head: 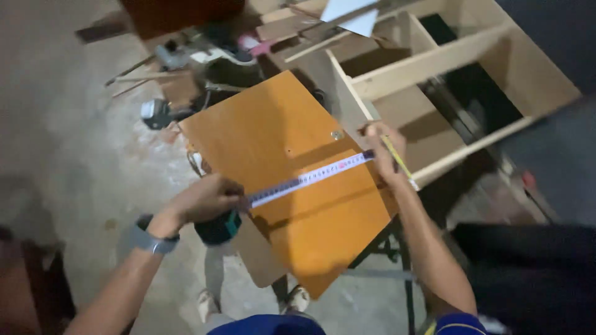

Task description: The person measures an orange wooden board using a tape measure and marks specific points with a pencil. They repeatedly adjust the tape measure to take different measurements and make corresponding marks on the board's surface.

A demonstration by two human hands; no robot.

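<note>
Over on the left, the grey wristband (152, 241) shows on the forearm, and the left hand (202, 200) has its fingers clamped on the dark, teal-trimmed tape measure case (218, 228), held right at the near-left edge of the board. From that case the white steel tape blade (310, 178) runs taut and slightly uphill across the orange-brown laminated wooden board (288, 174), which lies tilted on a dark metal-legged bench (397, 248) with its corners overhanging.

Moving right, a small round metal fitting (337, 134) sits in the board's face just above the tape. At the far edge the right hand (385, 155) pins the blade's end down with its fingers pressed together, and a slim yellow pencil (397, 158) lies tucked in the same grip, pointing down past the edge.

To my eye, a good reading here calls for keeping the blade flat and square to the board's edges, hook seated firmly, no sag in the middle, and both hands steady.

Further right stands an open pale plywood cabinet frame (434, 62) with bare shelves. Up behind the board, power tools and timber offcuts (186, 68) lie scattered on the dusty concrete floor (68, 124). Feet in light shoes (298, 301) show below.
</note>
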